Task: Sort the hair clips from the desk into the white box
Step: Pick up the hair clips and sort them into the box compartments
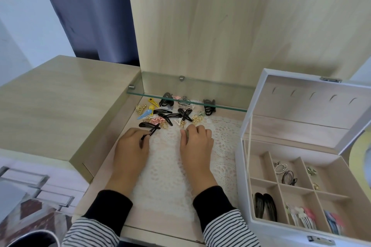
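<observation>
Two oval clips (265, 207) are stored front-left in the white box (281, 231); a black clip (151, 132) is pinched by the left hand (129, 146), a small clip (186, 134) by the right hand (197, 142).

The hair clips (170, 115) lie in a loose heap at the back of the worktop (104, 196): black snap clips, gold and black claw clips, and yellow, blue and pink ones. One black snap clip (151, 130) is pinched in the left hand (130, 146), and a small greenish clip (186, 134) sits in the curled right hand (197, 142). The white box (281, 232) stands to the right, lid raised, its beige compartments holding two black snap clips, striped and coloured clips, and small metal ones.
</observation>
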Motion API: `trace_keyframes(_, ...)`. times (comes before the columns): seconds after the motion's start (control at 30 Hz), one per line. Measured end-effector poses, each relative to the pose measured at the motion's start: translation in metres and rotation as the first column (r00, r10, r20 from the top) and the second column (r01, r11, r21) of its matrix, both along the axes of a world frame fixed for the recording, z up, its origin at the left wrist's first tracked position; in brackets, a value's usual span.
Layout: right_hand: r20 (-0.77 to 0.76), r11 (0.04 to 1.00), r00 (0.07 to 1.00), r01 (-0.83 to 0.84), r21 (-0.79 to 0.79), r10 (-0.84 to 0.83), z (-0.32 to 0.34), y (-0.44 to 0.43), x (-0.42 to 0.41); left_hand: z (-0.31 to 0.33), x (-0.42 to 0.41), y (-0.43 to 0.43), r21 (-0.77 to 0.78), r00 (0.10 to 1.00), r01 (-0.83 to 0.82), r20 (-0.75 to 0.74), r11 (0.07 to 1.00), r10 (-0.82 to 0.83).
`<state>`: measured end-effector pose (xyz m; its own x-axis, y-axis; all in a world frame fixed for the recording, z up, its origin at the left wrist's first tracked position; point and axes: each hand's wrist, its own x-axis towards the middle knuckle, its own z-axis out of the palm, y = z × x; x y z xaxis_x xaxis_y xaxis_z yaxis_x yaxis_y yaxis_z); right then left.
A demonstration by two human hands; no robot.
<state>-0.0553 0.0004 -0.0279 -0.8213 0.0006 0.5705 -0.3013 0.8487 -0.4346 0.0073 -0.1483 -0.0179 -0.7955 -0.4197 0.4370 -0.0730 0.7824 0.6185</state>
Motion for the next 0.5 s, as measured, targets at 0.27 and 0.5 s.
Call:
trace_keyframes(0.27,-0.003,0.997,0.999,-0.044,-0.058,0.044,-0.0012,-0.0006,-0.0015,-0.0043,-0.0039,-0.0024,-0.192,1.0,0.028,0.003,0.981,-0.028)
trace_keyframes(0.5,-0.033,0.995,0.996,-0.09,-0.051,0.088,0.0031,0.0009,0.0004,0.0008,0.0004,0.0021,-0.101,1.0,0.015,-0.021,0.995,-0.018)
